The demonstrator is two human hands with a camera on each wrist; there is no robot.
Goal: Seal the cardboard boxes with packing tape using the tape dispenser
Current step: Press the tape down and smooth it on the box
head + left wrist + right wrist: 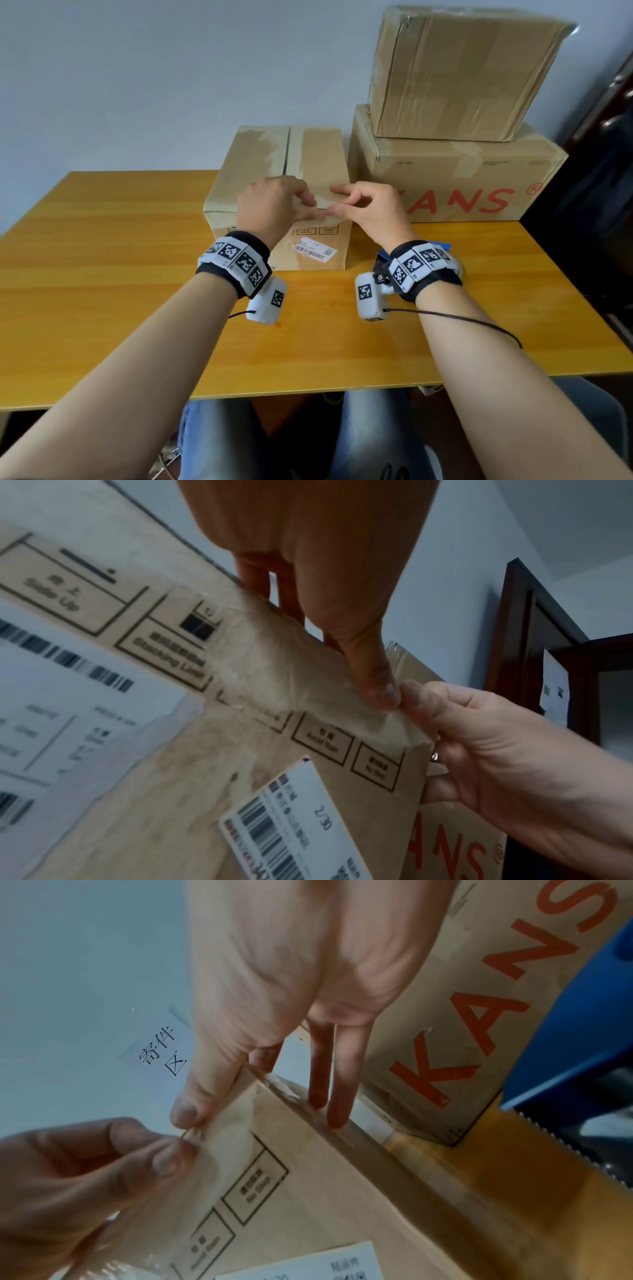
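A small cardboard box [260, 178] stands mid-table, its top seam running away from me. A loose strip of clear tape [308, 674] hangs over its front top edge. My left hand [310, 214] pinches the strip's end between thumb and finger. My right hand [337, 205] pinches the same end of the tape [229, 1137] beside it, and two straight fingers [337, 1096] rest on the box edge. The blue tape dispenser [565, 1020] lies on the table right of the box, with neither hand on it; in the head view it [442, 246] is mostly hidden behind my right wrist.
A large box with red letters [445, 171] stands at the back right, touching the small box, with another taped box [455, 75] stacked on it. The yellow wooden table [102, 274] stretches left and toward me. A dark door [534, 631] is on the right.
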